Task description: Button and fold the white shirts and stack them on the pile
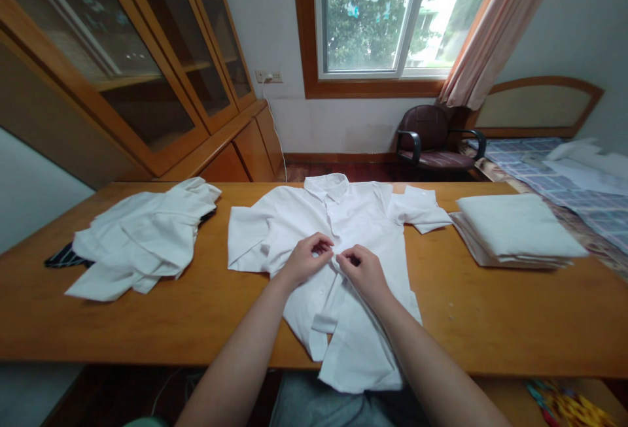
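Observation:
A white short-sleeved shirt (299, 218) lies spread on the wooden table, its collar at the far side and its lower front hanging over the near edge. Above the middle of its button placket, my left hand (310, 258) pinches the cloth from the left. My right hand (362, 270) does the same from the right, its fingertips almost meeting the left ones. The upper placket lies together, while the lower front panels are spread apart. Whether a button sits between the fingertips is hidden.
Crumpled white garments (142, 237) with a dark striped cloth (66, 257) beneath lie on the table (235, 322) at left. A folded white stack (520, 227) lies at right. Beyond are an office chair (424, 133), a bed (564, 165) and a glass-fronted cabinet (196, 41).

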### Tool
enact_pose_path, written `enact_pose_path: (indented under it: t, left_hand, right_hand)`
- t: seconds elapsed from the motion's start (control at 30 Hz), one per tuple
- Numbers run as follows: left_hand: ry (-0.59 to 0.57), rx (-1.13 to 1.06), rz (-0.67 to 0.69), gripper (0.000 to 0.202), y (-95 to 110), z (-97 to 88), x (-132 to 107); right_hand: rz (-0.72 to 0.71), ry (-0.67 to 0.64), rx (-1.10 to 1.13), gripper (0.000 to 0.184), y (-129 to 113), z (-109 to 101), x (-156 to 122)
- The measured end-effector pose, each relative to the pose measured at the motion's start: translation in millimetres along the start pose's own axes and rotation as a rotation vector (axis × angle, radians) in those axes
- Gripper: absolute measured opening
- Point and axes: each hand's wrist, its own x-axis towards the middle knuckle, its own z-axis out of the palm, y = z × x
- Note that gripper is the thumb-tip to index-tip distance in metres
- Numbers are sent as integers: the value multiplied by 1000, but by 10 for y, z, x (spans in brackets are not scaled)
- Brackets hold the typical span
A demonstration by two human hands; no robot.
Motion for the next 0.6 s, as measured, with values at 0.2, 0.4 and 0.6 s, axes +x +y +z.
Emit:
enact_pose_path:
  t: [0.2,0.4,0.6]
  left_hand:
    - [-3,-4,7,14,-58,1,-5]
    - [-13,-11,-2,13,-33,-5,-6]
    - [-29,-20,3,15,-17,-13,-12]
  right_hand:
    - [4,-3,6,17,5,1,-1]
    - [7,-5,8,18,4,1,-1]
    - [7,-3,18,17,13,3,-5]
